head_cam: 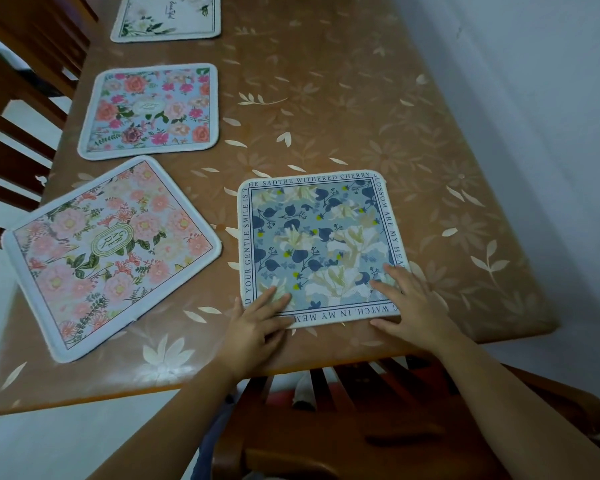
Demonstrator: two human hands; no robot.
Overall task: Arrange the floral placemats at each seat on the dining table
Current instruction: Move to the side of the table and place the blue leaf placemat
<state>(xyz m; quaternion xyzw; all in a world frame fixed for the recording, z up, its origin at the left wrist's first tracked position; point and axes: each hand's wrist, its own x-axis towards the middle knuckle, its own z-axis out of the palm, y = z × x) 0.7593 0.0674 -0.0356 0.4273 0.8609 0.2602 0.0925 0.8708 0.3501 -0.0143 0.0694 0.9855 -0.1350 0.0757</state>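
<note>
A blue floral placemat [317,237] with a border of printed words lies flat near the table's near end. My left hand [257,323] rests with spread fingers on its near left corner. My right hand [409,303] lies flat on its near right corner. Neither hand grips it. A pink floral placemat [108,254] lies skewed at the near left. Farther along the left side are a blue-and-pink rose placemat [151,110] and a white floral placemat [168,17], partly cut off at the top.
The table [361,109] has a brown cover with pale leaf prints. A wooden chair [343,427] stands under its near edge, more wooden chairs [18,109] along the left. A white wall [534,98] runs close along the right side.
</note>
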